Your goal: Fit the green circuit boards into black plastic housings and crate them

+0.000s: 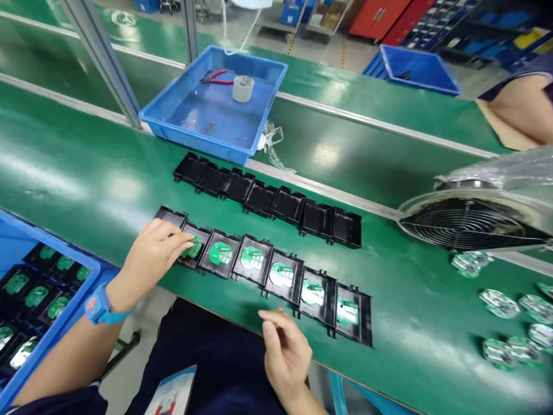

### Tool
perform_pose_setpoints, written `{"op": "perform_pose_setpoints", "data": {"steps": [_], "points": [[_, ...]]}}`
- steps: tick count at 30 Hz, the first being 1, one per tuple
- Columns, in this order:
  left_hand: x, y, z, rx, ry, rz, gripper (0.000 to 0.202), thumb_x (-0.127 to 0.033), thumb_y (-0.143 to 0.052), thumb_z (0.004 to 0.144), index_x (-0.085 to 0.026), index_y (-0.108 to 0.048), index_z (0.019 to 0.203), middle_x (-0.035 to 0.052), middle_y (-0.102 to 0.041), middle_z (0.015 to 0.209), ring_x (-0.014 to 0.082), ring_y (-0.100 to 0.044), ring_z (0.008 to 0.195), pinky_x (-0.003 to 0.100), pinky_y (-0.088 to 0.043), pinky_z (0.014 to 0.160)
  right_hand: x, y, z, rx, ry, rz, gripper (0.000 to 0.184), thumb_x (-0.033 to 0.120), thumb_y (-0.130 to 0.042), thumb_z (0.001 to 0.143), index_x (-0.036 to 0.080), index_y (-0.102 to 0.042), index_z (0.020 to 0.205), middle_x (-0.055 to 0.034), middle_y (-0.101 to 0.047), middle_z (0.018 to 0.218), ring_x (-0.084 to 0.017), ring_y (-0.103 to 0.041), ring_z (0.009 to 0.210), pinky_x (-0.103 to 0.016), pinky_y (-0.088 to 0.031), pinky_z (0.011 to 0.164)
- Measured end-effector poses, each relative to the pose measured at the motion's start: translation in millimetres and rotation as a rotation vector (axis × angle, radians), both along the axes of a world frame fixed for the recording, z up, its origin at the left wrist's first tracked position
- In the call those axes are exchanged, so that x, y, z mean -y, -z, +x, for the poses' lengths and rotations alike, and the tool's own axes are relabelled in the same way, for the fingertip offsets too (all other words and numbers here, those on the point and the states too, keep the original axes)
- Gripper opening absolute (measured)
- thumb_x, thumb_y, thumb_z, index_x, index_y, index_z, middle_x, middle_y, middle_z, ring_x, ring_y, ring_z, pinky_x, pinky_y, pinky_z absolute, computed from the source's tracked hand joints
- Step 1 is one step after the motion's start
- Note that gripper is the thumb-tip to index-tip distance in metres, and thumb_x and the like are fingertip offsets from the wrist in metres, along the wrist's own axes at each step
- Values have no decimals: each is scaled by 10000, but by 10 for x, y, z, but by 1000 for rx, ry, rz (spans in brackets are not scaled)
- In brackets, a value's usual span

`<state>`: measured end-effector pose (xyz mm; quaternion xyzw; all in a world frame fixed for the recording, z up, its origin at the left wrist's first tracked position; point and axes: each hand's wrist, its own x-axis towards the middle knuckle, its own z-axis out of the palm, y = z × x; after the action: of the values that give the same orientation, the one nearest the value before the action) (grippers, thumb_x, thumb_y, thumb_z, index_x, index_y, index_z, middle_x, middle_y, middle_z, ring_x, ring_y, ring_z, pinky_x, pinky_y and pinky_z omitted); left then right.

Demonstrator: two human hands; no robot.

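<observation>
Two rows of black plastic housings lie on the green bench. The far row (268,199) is bare. Most housings of the near row (280,279) hold round green circuit boards. My left hand (153,253) rests over the near row's left end, its fingertips pressed on a green board (193,246) in the second housing. The leftmost housing (169,216) has no board in it. My right hand (285,351) hovers at the bench's front edge, below the middle of the row, fingers loosely curled with nothing seen in them.
A blue bin (30,300) at the left holds several filled housings. A blue tray (216,104) with red pliers and a grey roll stands behind. Loose green boards (510,311) lie at the right near a metal fan (470,222). Another person's arm (522,109) shows far right.
</observation>
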<state>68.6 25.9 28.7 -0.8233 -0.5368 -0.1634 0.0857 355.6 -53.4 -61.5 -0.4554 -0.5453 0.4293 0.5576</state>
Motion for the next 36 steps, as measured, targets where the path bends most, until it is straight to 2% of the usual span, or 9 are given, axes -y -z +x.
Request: {"op": "perform_pose_setpoints", "data": {"steps": [2,5,19,24,28,31,33,36], "points": [[-63,72,-11,-89,-5,-21,165,-277,-624,955,-173,-740,1010,50,-676,873,205,-565,829,352,-419,727,24,79,55,99,54,129,221,130,-616,901,247,-743,1039,-1,-594,649,-147,-519,577,-264,-406,507],[-95,124,17,-155,-30,-39,177,-286,-615,960,-169,-739,1004,57,-685,895,219,-554,843,362,-387,704,31,128,38,140,48,184,266,97,-594,882,232,-720,1074,-1,-589,638,-157,-533,569,-287,-441,511],[-99,181,56,-175,-65,-168,194,-300,-583,978,-194,-738,1026,51,-698,925,227,-540,849,387,-364,699,9,117,46,157,-33,179,321,88,-579,881,217,-698,1150,11,-545,575,-164,-499,530,-308,-451,481],[-116,167,60,-184,-46,-150,159,-288,-617,958,-194,-728,1023,49,-695,929,228,-536,849,378,-356,706,5,106,59,162,-44,178,312,83,-574,885,210,-691,1145,11,-553,578,-163,-509,535,-303,-461,481],[-59,125,7,-171,-66,-112,252,-352,-653,938,-189,-711,1121,62,-715,968,229,-559,862,376,-366,725,-66,24,94,247,-92,222,335,91,-566,899,223,-671,1188,-1,-603,627,-161,-533,532,-305,-466,485],[70,129,-99,-127,-46,-37,388,-510,-674,898,-214,-705,1146,55,-754,1045,251,-596,932,393,-372,776,-221,-113,16,477,-174,354,355,189,-635,916,240,-660,1267,-31,-704,767,-174,-609,626,-329,-496,583],[164,166,-170,-139,9,-7,516,-633,-624,880,-227,-697,1189,51,-757,1150,281,-607,1030,418,-371,835,-360,-216,-140,645,-180,441,405,340,-676,934,249,-645,1327,-47,-761,894,-197,-638,726,-359,-485,687],[253,255,-220,-192,72,-12,700,-749,-495,881,-192,-668,1267,63,-716,1285,323,-571,1184,442,-364,888,-578,-335,-484,815,-204,494,558,573,-615,952,265,-589,1416,-57,-761,1174,-231,-631,837,-398,-424,785]]}}
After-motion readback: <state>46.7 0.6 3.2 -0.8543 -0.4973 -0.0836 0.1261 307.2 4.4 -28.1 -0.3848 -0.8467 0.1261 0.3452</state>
